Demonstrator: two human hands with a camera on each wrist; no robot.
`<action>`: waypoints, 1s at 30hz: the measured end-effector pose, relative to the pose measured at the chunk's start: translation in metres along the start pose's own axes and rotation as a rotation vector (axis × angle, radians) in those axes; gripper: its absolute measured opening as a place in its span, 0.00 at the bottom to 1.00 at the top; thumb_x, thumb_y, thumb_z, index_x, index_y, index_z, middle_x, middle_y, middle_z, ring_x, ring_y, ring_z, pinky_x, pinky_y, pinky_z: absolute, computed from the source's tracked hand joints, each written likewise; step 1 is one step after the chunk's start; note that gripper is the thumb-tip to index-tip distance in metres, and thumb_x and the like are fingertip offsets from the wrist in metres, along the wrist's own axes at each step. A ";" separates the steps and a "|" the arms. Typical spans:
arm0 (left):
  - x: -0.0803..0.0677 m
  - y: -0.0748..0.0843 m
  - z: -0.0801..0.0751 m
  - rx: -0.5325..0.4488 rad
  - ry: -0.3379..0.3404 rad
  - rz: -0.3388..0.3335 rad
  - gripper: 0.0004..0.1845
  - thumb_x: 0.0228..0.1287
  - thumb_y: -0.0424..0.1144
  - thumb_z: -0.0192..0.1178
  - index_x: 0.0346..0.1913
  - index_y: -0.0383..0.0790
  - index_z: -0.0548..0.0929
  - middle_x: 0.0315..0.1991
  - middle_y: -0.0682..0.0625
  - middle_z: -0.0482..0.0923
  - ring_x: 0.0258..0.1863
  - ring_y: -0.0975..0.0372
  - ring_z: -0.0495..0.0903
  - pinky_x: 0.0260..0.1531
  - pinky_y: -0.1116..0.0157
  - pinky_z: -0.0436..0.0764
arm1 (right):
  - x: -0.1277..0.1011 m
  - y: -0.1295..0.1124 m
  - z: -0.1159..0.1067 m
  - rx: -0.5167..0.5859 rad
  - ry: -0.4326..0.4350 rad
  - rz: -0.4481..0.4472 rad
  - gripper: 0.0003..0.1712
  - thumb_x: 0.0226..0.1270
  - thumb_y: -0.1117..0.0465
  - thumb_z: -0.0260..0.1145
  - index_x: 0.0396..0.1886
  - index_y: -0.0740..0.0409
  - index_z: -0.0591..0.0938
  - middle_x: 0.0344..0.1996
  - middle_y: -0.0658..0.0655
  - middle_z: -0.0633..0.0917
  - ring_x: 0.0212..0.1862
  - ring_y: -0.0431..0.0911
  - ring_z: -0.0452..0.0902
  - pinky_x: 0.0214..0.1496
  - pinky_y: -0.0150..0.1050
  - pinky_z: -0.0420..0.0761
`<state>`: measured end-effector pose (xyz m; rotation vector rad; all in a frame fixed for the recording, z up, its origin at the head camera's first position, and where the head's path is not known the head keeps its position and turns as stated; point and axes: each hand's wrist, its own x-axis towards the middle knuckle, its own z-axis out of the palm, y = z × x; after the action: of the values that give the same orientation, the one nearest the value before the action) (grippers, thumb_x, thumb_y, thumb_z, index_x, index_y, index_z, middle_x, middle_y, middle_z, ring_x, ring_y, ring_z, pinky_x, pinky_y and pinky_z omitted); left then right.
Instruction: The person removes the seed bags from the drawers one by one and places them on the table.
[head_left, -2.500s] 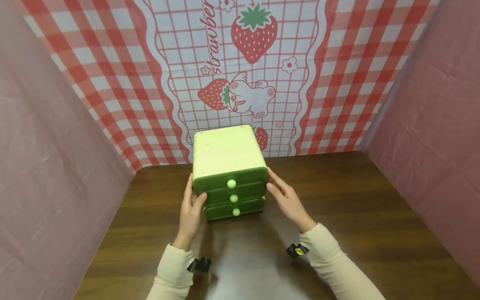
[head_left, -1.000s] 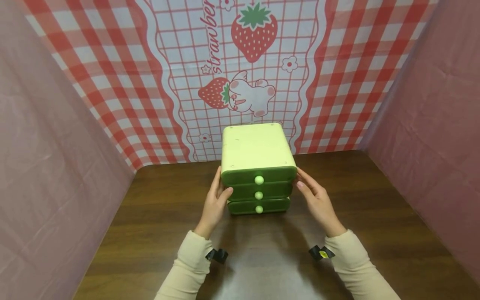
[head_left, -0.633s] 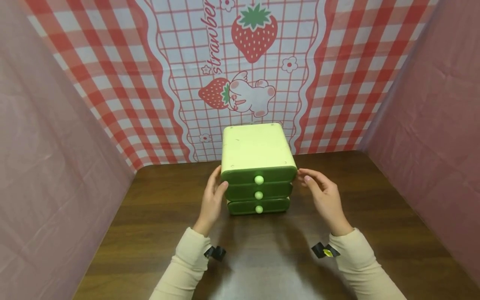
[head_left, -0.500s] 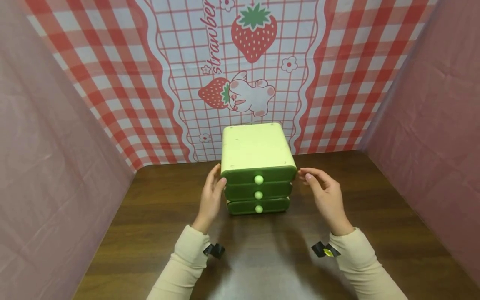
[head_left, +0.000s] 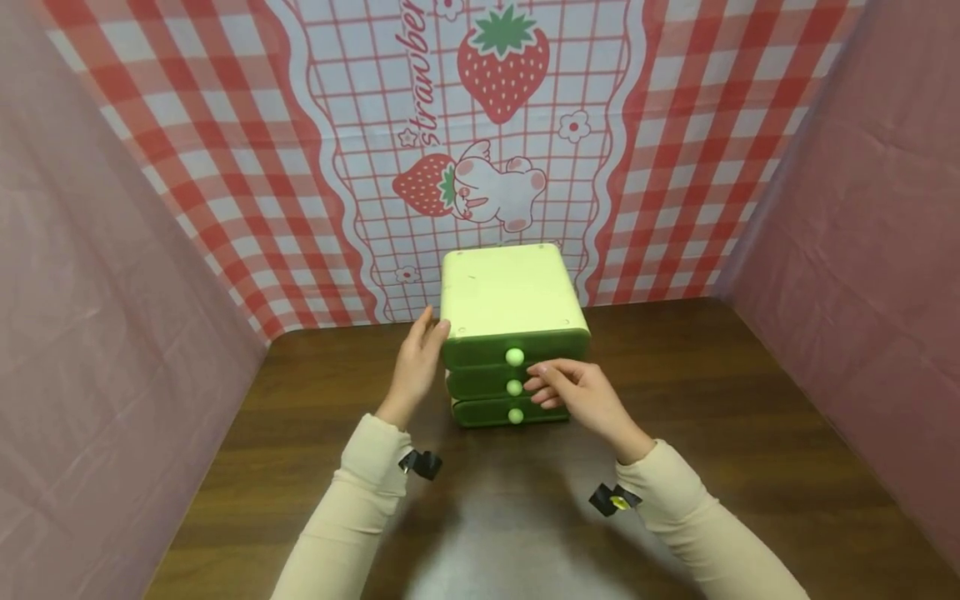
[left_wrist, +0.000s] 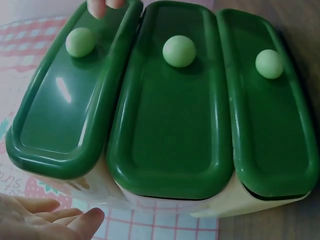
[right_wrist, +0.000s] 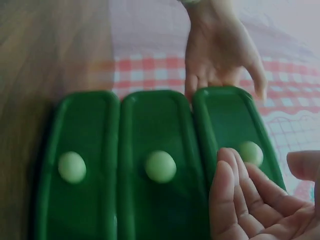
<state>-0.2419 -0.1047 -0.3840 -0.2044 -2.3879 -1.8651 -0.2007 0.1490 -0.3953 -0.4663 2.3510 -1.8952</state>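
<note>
A small drawer cabinet with a pale yellow-green body stands upright on the table, its three dark green drawers closed. Each drawer front has a round pale green knob; the top knob is nearest my right fingers. My left hand is at the cabinet's upper left side, fingers extended, thumb by the top front corner. My right hand hovers before the drawer fronts with loosely bent fingers and nothing in them. In the right wrist view, the right hand's fingertips overlap the top drawer beside its knob.
The cabinet is on a brown wooden table, near the back. Behind it hangs a red-and-white checked cloth with strawberry prints. Pink fabric walls close in both sides. A black wrist camera is strapped to each sleeve.
Both hands shifted the cabinet rightward, then it stayed put. My right hand left its right side and moved across to the drawer fronts. My left hand slid up the left side.
</note>
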 end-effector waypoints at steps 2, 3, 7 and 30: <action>0.005 0.000 0.000 0.010 -0.002 -0.015 0.37 0.75 0.56 0.47 0.78 0.41 0.52 0.77 0.42 0.53 0.75 0.49 0.58 0.75 0.52 0.60 | 0.005 0.000 0.006 0.026 -0.004 0.042 0.24 0.78 0.55 0.54 0.54 0.74 0.80 0.42 0.70 0.86 0.35 0.38 0.86 0.41 0.36 0.87; 0.007 0.000 0.000 0.013 -0.006 -0.022 0.38 0.74 0.57 0.47 0.78 0.41 0.52 0.77 0.42 0.53 0.75 0.50 0.58 0.75 0.53 0.59 | 0.007 0.000 0.009 0.040 0.001 0.058 0.25 0.78 0.54 0.54 0.54 0.73 0.80 0.42 0.70 0.86 0.35 0.38 0.86 0.41 0.36 0.87; 0.014 0.004 0.002 -0.012 -0.022 -0.050 0.40 0.74 0.56 0.48 0.78 0.37 0.51 0.77 0.40 0.52 0.76 0.50 0.55 0.76 0.55 0.55 | 0.014 -0.003 0.017 0.073 0.056 0.091 0.25 0.77 0.50 0.55 0.51 0.70 0.83 0.41 0.68 0.88 0.37 0.44 0.87 0.40 0.35 0.87; 0.023 -0.005 0.005 -0.158 -0.042 -0.092 0.38 0.73 0.55 0.52 0.77 0.41 0.56 0.75 0.42 0.59 0.70 0.51 0.65 0.72 0.54 0.65 | 0.026 -0.003 0.029 0.133 0.116 0.186 0.29 0.69 0.44 0.63 0.43 0.70 0.86 0.31 0.60 0.90 0.29 0.44 0.87 0.41 0.49 0.88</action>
<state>-0.2658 -0.1006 -0.3864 -0.1495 -2.3140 -2.1129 -0.2176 0.1134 -0.3962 -0.1239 2.2263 -2.0219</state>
